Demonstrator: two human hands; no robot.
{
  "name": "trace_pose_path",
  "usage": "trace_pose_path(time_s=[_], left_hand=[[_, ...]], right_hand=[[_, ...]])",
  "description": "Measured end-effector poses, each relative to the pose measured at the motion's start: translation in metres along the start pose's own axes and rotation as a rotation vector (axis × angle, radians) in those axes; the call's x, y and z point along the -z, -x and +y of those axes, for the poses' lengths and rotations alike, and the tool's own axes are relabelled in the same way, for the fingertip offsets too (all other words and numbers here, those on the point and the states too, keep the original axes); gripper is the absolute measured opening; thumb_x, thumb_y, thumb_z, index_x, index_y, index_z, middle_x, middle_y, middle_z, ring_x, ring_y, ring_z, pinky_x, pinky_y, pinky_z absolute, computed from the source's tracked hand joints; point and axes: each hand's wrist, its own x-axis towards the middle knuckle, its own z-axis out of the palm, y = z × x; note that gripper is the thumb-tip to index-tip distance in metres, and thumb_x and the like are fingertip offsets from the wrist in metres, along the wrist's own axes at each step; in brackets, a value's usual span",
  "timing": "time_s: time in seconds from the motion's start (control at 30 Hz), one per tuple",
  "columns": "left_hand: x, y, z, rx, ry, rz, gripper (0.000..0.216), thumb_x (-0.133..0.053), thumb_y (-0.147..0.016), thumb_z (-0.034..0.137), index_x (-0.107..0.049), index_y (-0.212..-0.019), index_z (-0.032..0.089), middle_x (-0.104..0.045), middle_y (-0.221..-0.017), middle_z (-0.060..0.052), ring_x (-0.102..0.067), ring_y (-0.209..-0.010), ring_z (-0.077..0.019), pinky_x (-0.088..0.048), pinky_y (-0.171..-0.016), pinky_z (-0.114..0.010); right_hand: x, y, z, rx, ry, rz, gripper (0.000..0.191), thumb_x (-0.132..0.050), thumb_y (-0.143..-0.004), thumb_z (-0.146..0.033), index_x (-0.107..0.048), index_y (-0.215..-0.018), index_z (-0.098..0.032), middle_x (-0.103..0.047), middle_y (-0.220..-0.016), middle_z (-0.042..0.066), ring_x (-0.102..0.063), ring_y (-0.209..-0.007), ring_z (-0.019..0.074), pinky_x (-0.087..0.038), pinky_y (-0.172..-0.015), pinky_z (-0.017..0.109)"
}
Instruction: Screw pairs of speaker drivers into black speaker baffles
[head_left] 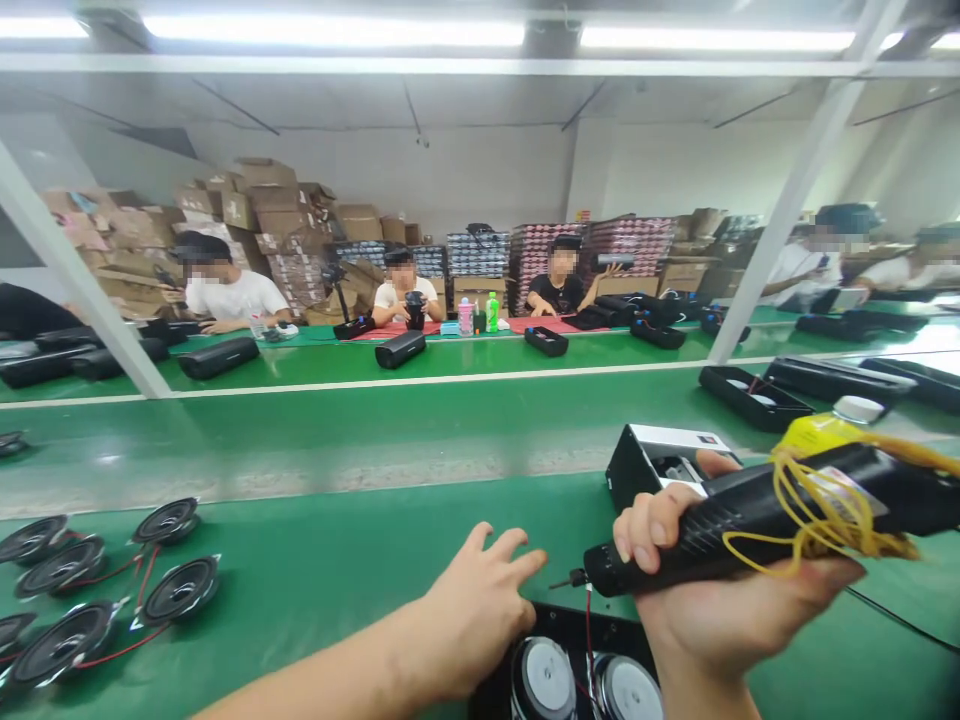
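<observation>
My right hand (720,600) grips a long black tool (757,515) with a tangle of yellow rubber bands round it, held tilted above the green bench. My left hand (480,600) lies flat with fingers spread on the bench surface, just left of a black speaker housing (577,675) showing two round silver-white drivers at the bottom edge. A small plug on a red and black wire sticks out near the tool's tip. Behind my right hand stands an open black and white box (660,455).
Several loose black speaker drivers (172,590) with red wires lie at the left. A yellow bottle (825,428) and black trays (754,398) sit at the right. Beyond the green conveyor (375,420), several people sit with black speaker bars; cardboard boxes are stacked behind.
</observation>
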Motion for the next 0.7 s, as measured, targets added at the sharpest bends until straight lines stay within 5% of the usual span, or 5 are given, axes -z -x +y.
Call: trace_pose_path(time_s=[0.13,0.3,0.7], left_hand=[[0.01,-0.004,-0.023,-0.21,-0.009,-0.027,0.013,-0.086,-0.083,0.026,-0.085,-0.092,0.035,-0.06,-0.158,-0.002,-0.054,-0.142,-0.0298,-0.051,-0.094,-0.044],[0.017,-0.021,-0.028,-0.373,-0.067,-0.005,0.012,-0.088,-0.083,0.023,-0.085,-0.084,0.034,-0.068,-0.145,-0.002,-0.055,-0.139,-0.0268,-0.048,-0.088,-0.04],[0.01,-0.035,-0.026,-0.462,-0.128,0.021,0.008,-0.086,-0.088,0.028,-0.084,-0.084,0.034,-0.068,-0.149,0.003,-0.057,-0.133,-0.0247,-0.049,-0.084,-0.042]], right_hand=[[0.0,0.001,-0.001,0.018,0.019,0.064,0.082,-0.052,-0.078,-0.103,-0.063,-0.112,-0.028,-0.052,-0.051,-0.008,-0.037,-0.031,0.0141,-0.036,-0.032,0.025],[0.0,0.002,0.002,0.024,0.036,0.072,0.081,-0.054,-0.079,-0.102,-0.064,-0.112,-0.029,-0.052,-0.053,-0.008,-0.039,-0.032,0.0141,-0.038,-0.032,0.025],[0.004,0.004,0.001,0.049,0.052,0.071,0.077,-0.054,-0.082,-0.099,-0.068,-0.113,-0.03,-0.051,-0.052,-0.007,-0.037,-0.032,0.0143,-0.039,-0.032,0.026]])
